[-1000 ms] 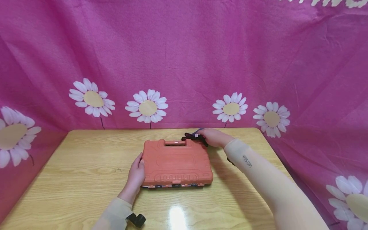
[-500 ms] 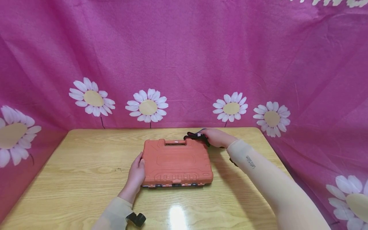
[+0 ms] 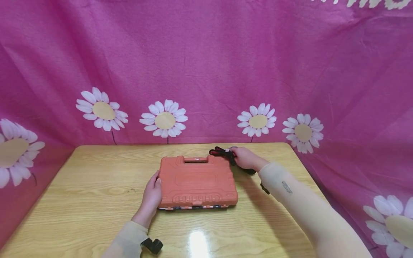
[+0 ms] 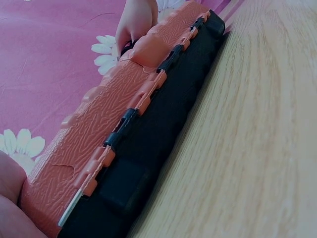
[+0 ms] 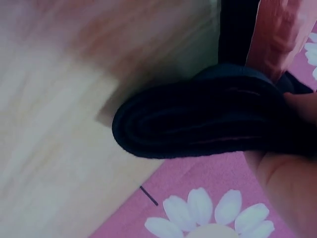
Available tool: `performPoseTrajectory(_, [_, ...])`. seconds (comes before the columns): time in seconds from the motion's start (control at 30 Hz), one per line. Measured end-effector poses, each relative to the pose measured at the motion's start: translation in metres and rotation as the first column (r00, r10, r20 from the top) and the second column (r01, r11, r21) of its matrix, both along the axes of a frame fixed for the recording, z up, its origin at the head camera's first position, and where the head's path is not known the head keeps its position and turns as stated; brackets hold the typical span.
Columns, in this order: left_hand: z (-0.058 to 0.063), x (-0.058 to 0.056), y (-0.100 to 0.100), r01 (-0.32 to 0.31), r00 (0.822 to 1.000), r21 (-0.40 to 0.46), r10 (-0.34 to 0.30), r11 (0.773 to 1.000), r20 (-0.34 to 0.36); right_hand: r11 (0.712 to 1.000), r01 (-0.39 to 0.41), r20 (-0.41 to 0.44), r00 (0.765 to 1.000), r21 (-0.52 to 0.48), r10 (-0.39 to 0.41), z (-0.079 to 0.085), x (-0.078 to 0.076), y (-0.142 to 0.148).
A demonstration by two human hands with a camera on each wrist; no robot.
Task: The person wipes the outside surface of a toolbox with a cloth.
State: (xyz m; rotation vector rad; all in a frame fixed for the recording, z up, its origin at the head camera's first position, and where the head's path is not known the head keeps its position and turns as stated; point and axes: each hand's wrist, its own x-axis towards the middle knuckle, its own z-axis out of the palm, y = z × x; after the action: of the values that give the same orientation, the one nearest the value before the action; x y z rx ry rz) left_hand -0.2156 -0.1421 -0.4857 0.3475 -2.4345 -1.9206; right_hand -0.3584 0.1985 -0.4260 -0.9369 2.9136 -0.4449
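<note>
An orange hard plastic case [image 3: 197, 181] with a black lower half and a carry handle at its far side lies flat on the table. My left hand [image 3: 151, 197] rests along its left side, thumb by the upper edge; in the left wrist view that hand's fingers [image 4: 12, 198] touch the case's end. Near the far right corner my right hand [image 3: 246, 157] grips a black bundle with looped straps [image 3: 222, 152]. In the right wrist view this black bundle [image 5: 193, 119] looks like folded thick fabric, beside the case [image 5: 280, 39]. Its exact kind cannot be told.
The wooden table [image 3: 96, 186] extends around the case to its rounded far corners. Pink cloth [image 3: 206, 71] printed with white daisies hangs behind and at both sides. Light reflects off the tabletop in front.
My right hand has drawn the black bundle slightly to the right and nearer, and more of it shows beneath the hand. The left hand and the case stay in place.
</note>
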Motion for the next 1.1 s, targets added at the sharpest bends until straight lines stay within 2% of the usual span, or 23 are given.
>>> performPoseTrajectory(0.3, [0.0, 0.0, 0.0, 0.003, 1.0, 0.008, -0.003, 1.0, -0.011, 0.991, 0.123, -0.017, 0.992, -0.055, -0.124, -0.007, 0.015, -0.003])
performPoseTrajectory(0.6, [0.001, 0.001, 0.0, 0.008, 1.0, 0.012, -0.008, 1.0, -0.012, 0.969, 0.24, 0.056, 0.97, -0.057, -0.237, -0.01, 0.027, -0.003])
performPoseTrajectory(0.87, [-0.002, -0.001, -0.001, 0.014, 1.0, 0.015, -0.014, 1.0, 0.005, 0.963, 0.26, 0.045, 0.965, -0.076, -0.258, -0.01, 0.042, -0.001])
performPoseTrajectory(1.1, [-0.001, -0.001, -0.001, 0.018, 1.0, 0.011, -0.018, 1.0, 0.009, 0.964, 0.246, 0.029, 0.969, -0.104, -0.244, -0.009, 0.055, 0.002])
